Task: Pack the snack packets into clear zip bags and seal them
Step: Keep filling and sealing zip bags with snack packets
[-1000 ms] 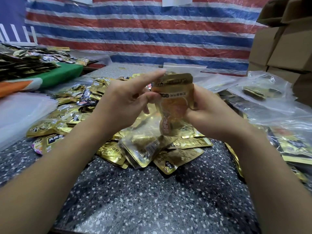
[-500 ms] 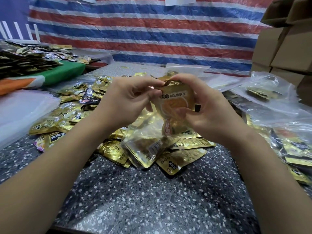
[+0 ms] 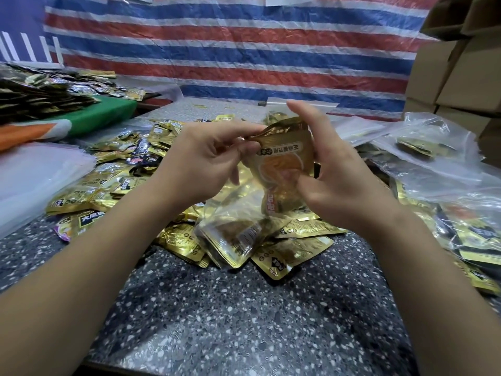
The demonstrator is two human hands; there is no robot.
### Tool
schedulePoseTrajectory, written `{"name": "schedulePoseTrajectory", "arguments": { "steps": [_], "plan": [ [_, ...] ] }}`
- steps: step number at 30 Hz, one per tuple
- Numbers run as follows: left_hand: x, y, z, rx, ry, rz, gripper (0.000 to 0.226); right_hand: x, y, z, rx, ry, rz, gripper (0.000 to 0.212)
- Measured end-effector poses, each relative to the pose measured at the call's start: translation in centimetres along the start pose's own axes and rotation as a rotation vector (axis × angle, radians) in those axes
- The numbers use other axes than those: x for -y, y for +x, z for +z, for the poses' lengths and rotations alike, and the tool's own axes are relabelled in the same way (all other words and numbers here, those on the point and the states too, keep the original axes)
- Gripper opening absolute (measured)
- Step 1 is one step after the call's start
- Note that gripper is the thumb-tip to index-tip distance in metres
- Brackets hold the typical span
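Speckled table (image 3: 244, 321): gold snack packets (image 3: 292, 251) heaped; plastic bags (image 3: 433, 164) right.

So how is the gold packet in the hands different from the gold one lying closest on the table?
The held packet stands upright in the air, pinched by the left hand and right hand; the near packet lies flat on the speckled table, untouched. The held packet shows an orange picture; the near packet shows a dark label. Both are shiny gold.

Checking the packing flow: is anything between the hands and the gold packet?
No. The left hand pinches the gold packet at its top edge, and the right hand holds its side; nothing visible sits between.
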State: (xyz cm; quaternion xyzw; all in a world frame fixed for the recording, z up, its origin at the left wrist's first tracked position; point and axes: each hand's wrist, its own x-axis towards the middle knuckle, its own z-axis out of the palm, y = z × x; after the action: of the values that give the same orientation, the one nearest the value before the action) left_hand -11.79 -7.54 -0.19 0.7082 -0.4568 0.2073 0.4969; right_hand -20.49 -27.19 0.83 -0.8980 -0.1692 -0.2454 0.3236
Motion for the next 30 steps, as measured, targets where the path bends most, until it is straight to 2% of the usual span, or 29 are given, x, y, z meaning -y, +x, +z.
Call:
{"name": "schedulePoseTrajectory", "arguments": {
  "steps": [6,10,12,14,18,21,26,30],
  "plan": [
    [-0.2,0.1,0.2,-0.017,-0.11,-0.046,0.025,-0.1,-0.1,0.0,0.007,0.013,0.025,0.087],
    [0.0,0.1,-0.1,0.014,-0.053,-0.058,0.023,0.1,0.2,-0.1,-0.009,0.007,0.017,0.049],
    [0.2,0.1,0.0,0.039,-0.061,-0.144,0.038,0.0,0.2,-0.3,-0.024,0.026,0.041,0.04],
    [0.3,0.2,0.0,0.061,-0.118,-0.244,0.053,-0.3,0.2,-0.6,-0.04,0.05,0.08,0.042],
    [0.2,0.4,-0.5,0.1,-0.114,-0.284,0.031,-0.5,0.1,-0.9,-0.025,0.089,0.114,0.045],
    [0.0,0.4,-0.8,0.121,-0.116,-0.316,0.028,-0.4,0.1,-0.9,0.009,0.091,0.122,0.044],
    [-0.5,0.2,-0.1,0.013,-0.125,-0.251,0.014,0.3,0.3,-1.0,0.089,-0.042,0.148,0.058],
    [-0.5,0.0,0.2,-0.061,-0.106,-0.181,0.012,0.9,0.3,-1.4,0.127,-0.096,0.124,0.05]
  ]
}}
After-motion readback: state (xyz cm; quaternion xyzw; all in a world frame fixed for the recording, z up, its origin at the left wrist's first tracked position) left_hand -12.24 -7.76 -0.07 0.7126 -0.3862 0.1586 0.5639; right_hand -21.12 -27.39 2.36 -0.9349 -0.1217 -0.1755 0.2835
